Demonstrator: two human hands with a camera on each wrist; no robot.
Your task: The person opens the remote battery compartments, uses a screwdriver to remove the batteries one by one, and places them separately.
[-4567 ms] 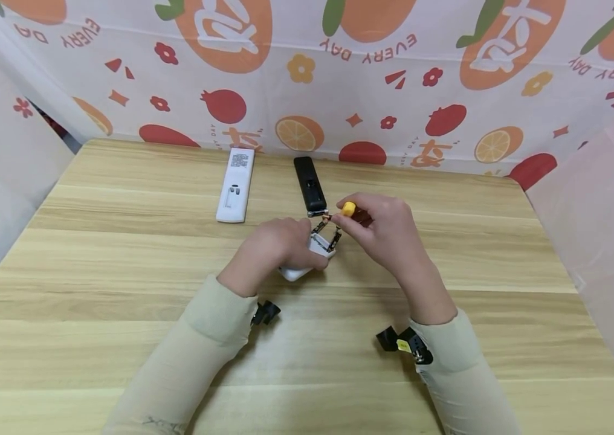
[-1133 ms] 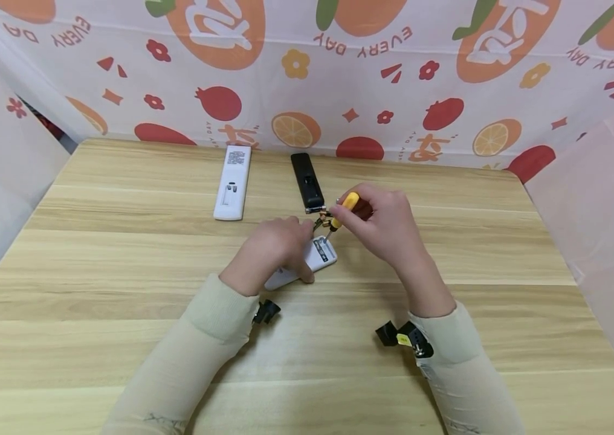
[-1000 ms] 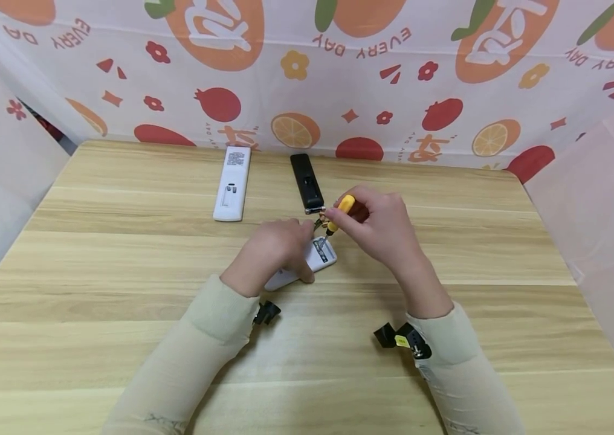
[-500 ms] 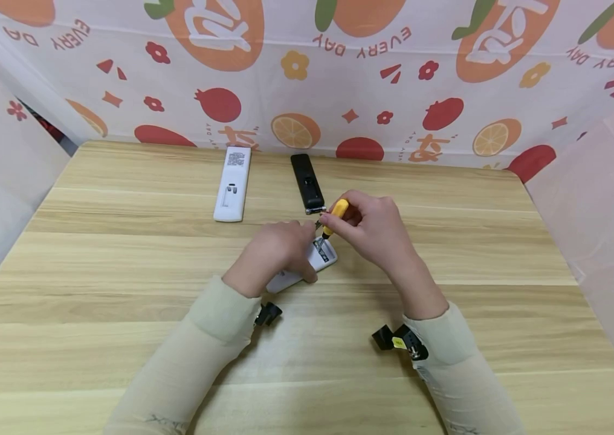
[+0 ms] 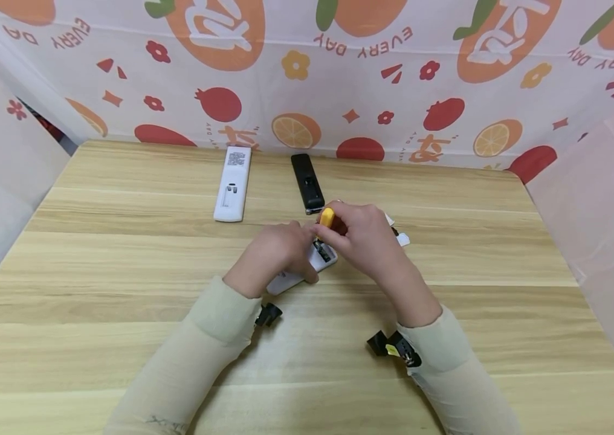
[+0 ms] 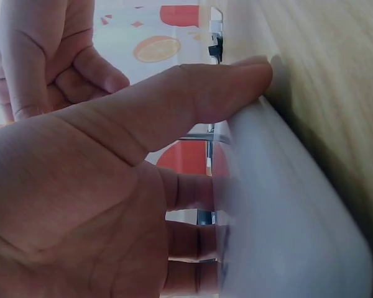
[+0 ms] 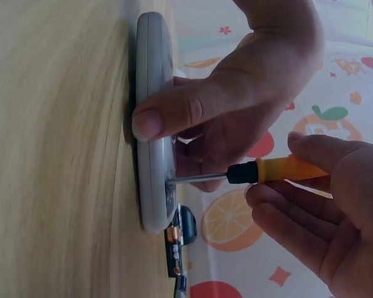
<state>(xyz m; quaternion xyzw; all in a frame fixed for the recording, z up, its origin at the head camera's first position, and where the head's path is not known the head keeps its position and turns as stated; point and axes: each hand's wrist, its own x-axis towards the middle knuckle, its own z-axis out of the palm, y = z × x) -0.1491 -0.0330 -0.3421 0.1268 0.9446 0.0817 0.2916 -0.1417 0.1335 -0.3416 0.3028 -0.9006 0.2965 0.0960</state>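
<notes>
A white remote control (image 5: 285, 281) lies back up on the table, its battery compartment (image 5: 324, 251) uncovered with a dark battery visible in it. My left hand (image 5: 278, 249) holds the remote, thumb along its near edge and fingers at the other side. Between thumb and fingers, my right hand (image 5: 367, 238) grips a screwdriver by its yellow handle (image 5: 327, 217). In the right wrist view, the screwdriver's metal shaft (image 7: 199, 178) reaches into the compartment; its very tip is hidden. Loose batteries (image 7: 173, 248) lie just beyond the remote, mostly hidden by my hands in the head view.
A second white remote (image 5: 232, 184) lies at the back left, and a black remote (image 5: 307, 181) beside it near the middle. Small white pieces (image 5: 403, 239) show just right of my right hand. A fruit-print cloth (image 5: 307, 78) hangs behind the table (image 5: 122, 290).
The remote lies flatter than several seconds ago. My right hand has moved left and the screwdriver stands steeper over the compartment. White pieces behind that hand have come into sight. The left hand barely moved lately.
</notes>
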